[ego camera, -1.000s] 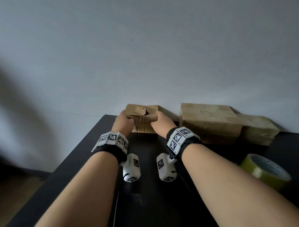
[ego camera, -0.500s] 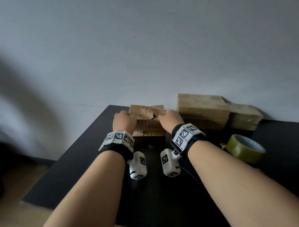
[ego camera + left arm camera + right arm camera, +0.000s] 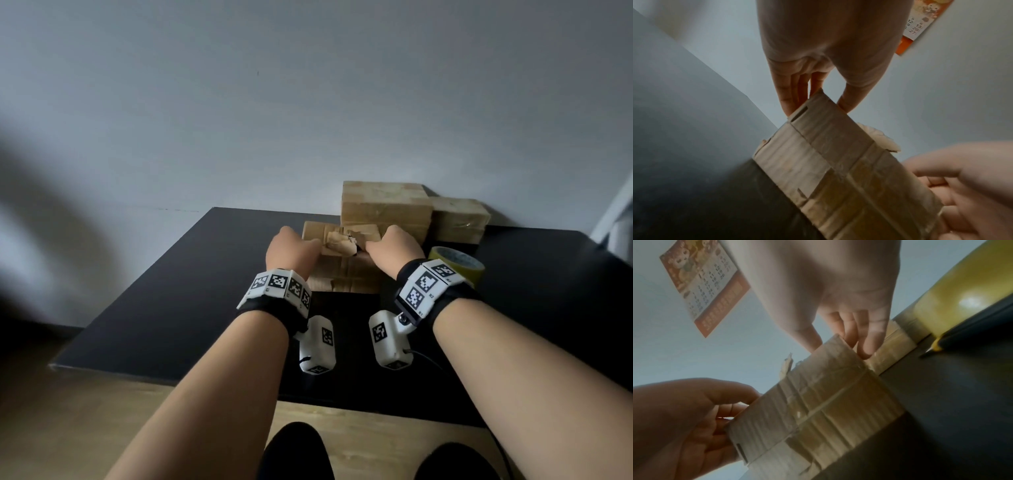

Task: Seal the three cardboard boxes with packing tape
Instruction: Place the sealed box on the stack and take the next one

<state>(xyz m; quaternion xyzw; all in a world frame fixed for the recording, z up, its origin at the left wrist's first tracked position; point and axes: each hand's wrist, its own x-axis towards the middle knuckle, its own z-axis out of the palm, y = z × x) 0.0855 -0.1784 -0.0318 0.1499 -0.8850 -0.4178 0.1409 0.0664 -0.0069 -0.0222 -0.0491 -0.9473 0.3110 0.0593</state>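
A small cardboard box (image 3: 342, 270) with torn, crumpled top flaps stands on the black table (image 3: 178, 294). My left hand (image 3: 306, 245) grips its left end and my right hand (image 3: 375, 245) grips its right end. In the left wrist view the thumb and fingers (image 3: 789, 100) pinch the box (image 3: 828, 162) at its upper corner. In the right wrist view my right hand (image 3: 838, 345) holds the other corner of the box (image 3: 818, 402) the same way. Two taped boxes (image 3: 387, 205) (image 3: 459, 219) stand behind it by the wall. The yellowish tape roll (image 3: 457, 262) lies just right of my right wrist.
A dark pen-like tool with a yellow tip (image 3: 962, 331) lies beside the tape roll (image 3: 962, 293). A calendar (image 3: 702, 288) hangs on the wall above. The table's front edge (image 3: 205, 377) is near my forearms, with wooden floor and my feet below.
Both hands have drawn the small box from the wall toward me, now in front of the big taped box. My head has tilted down, so the table edge and floor show.
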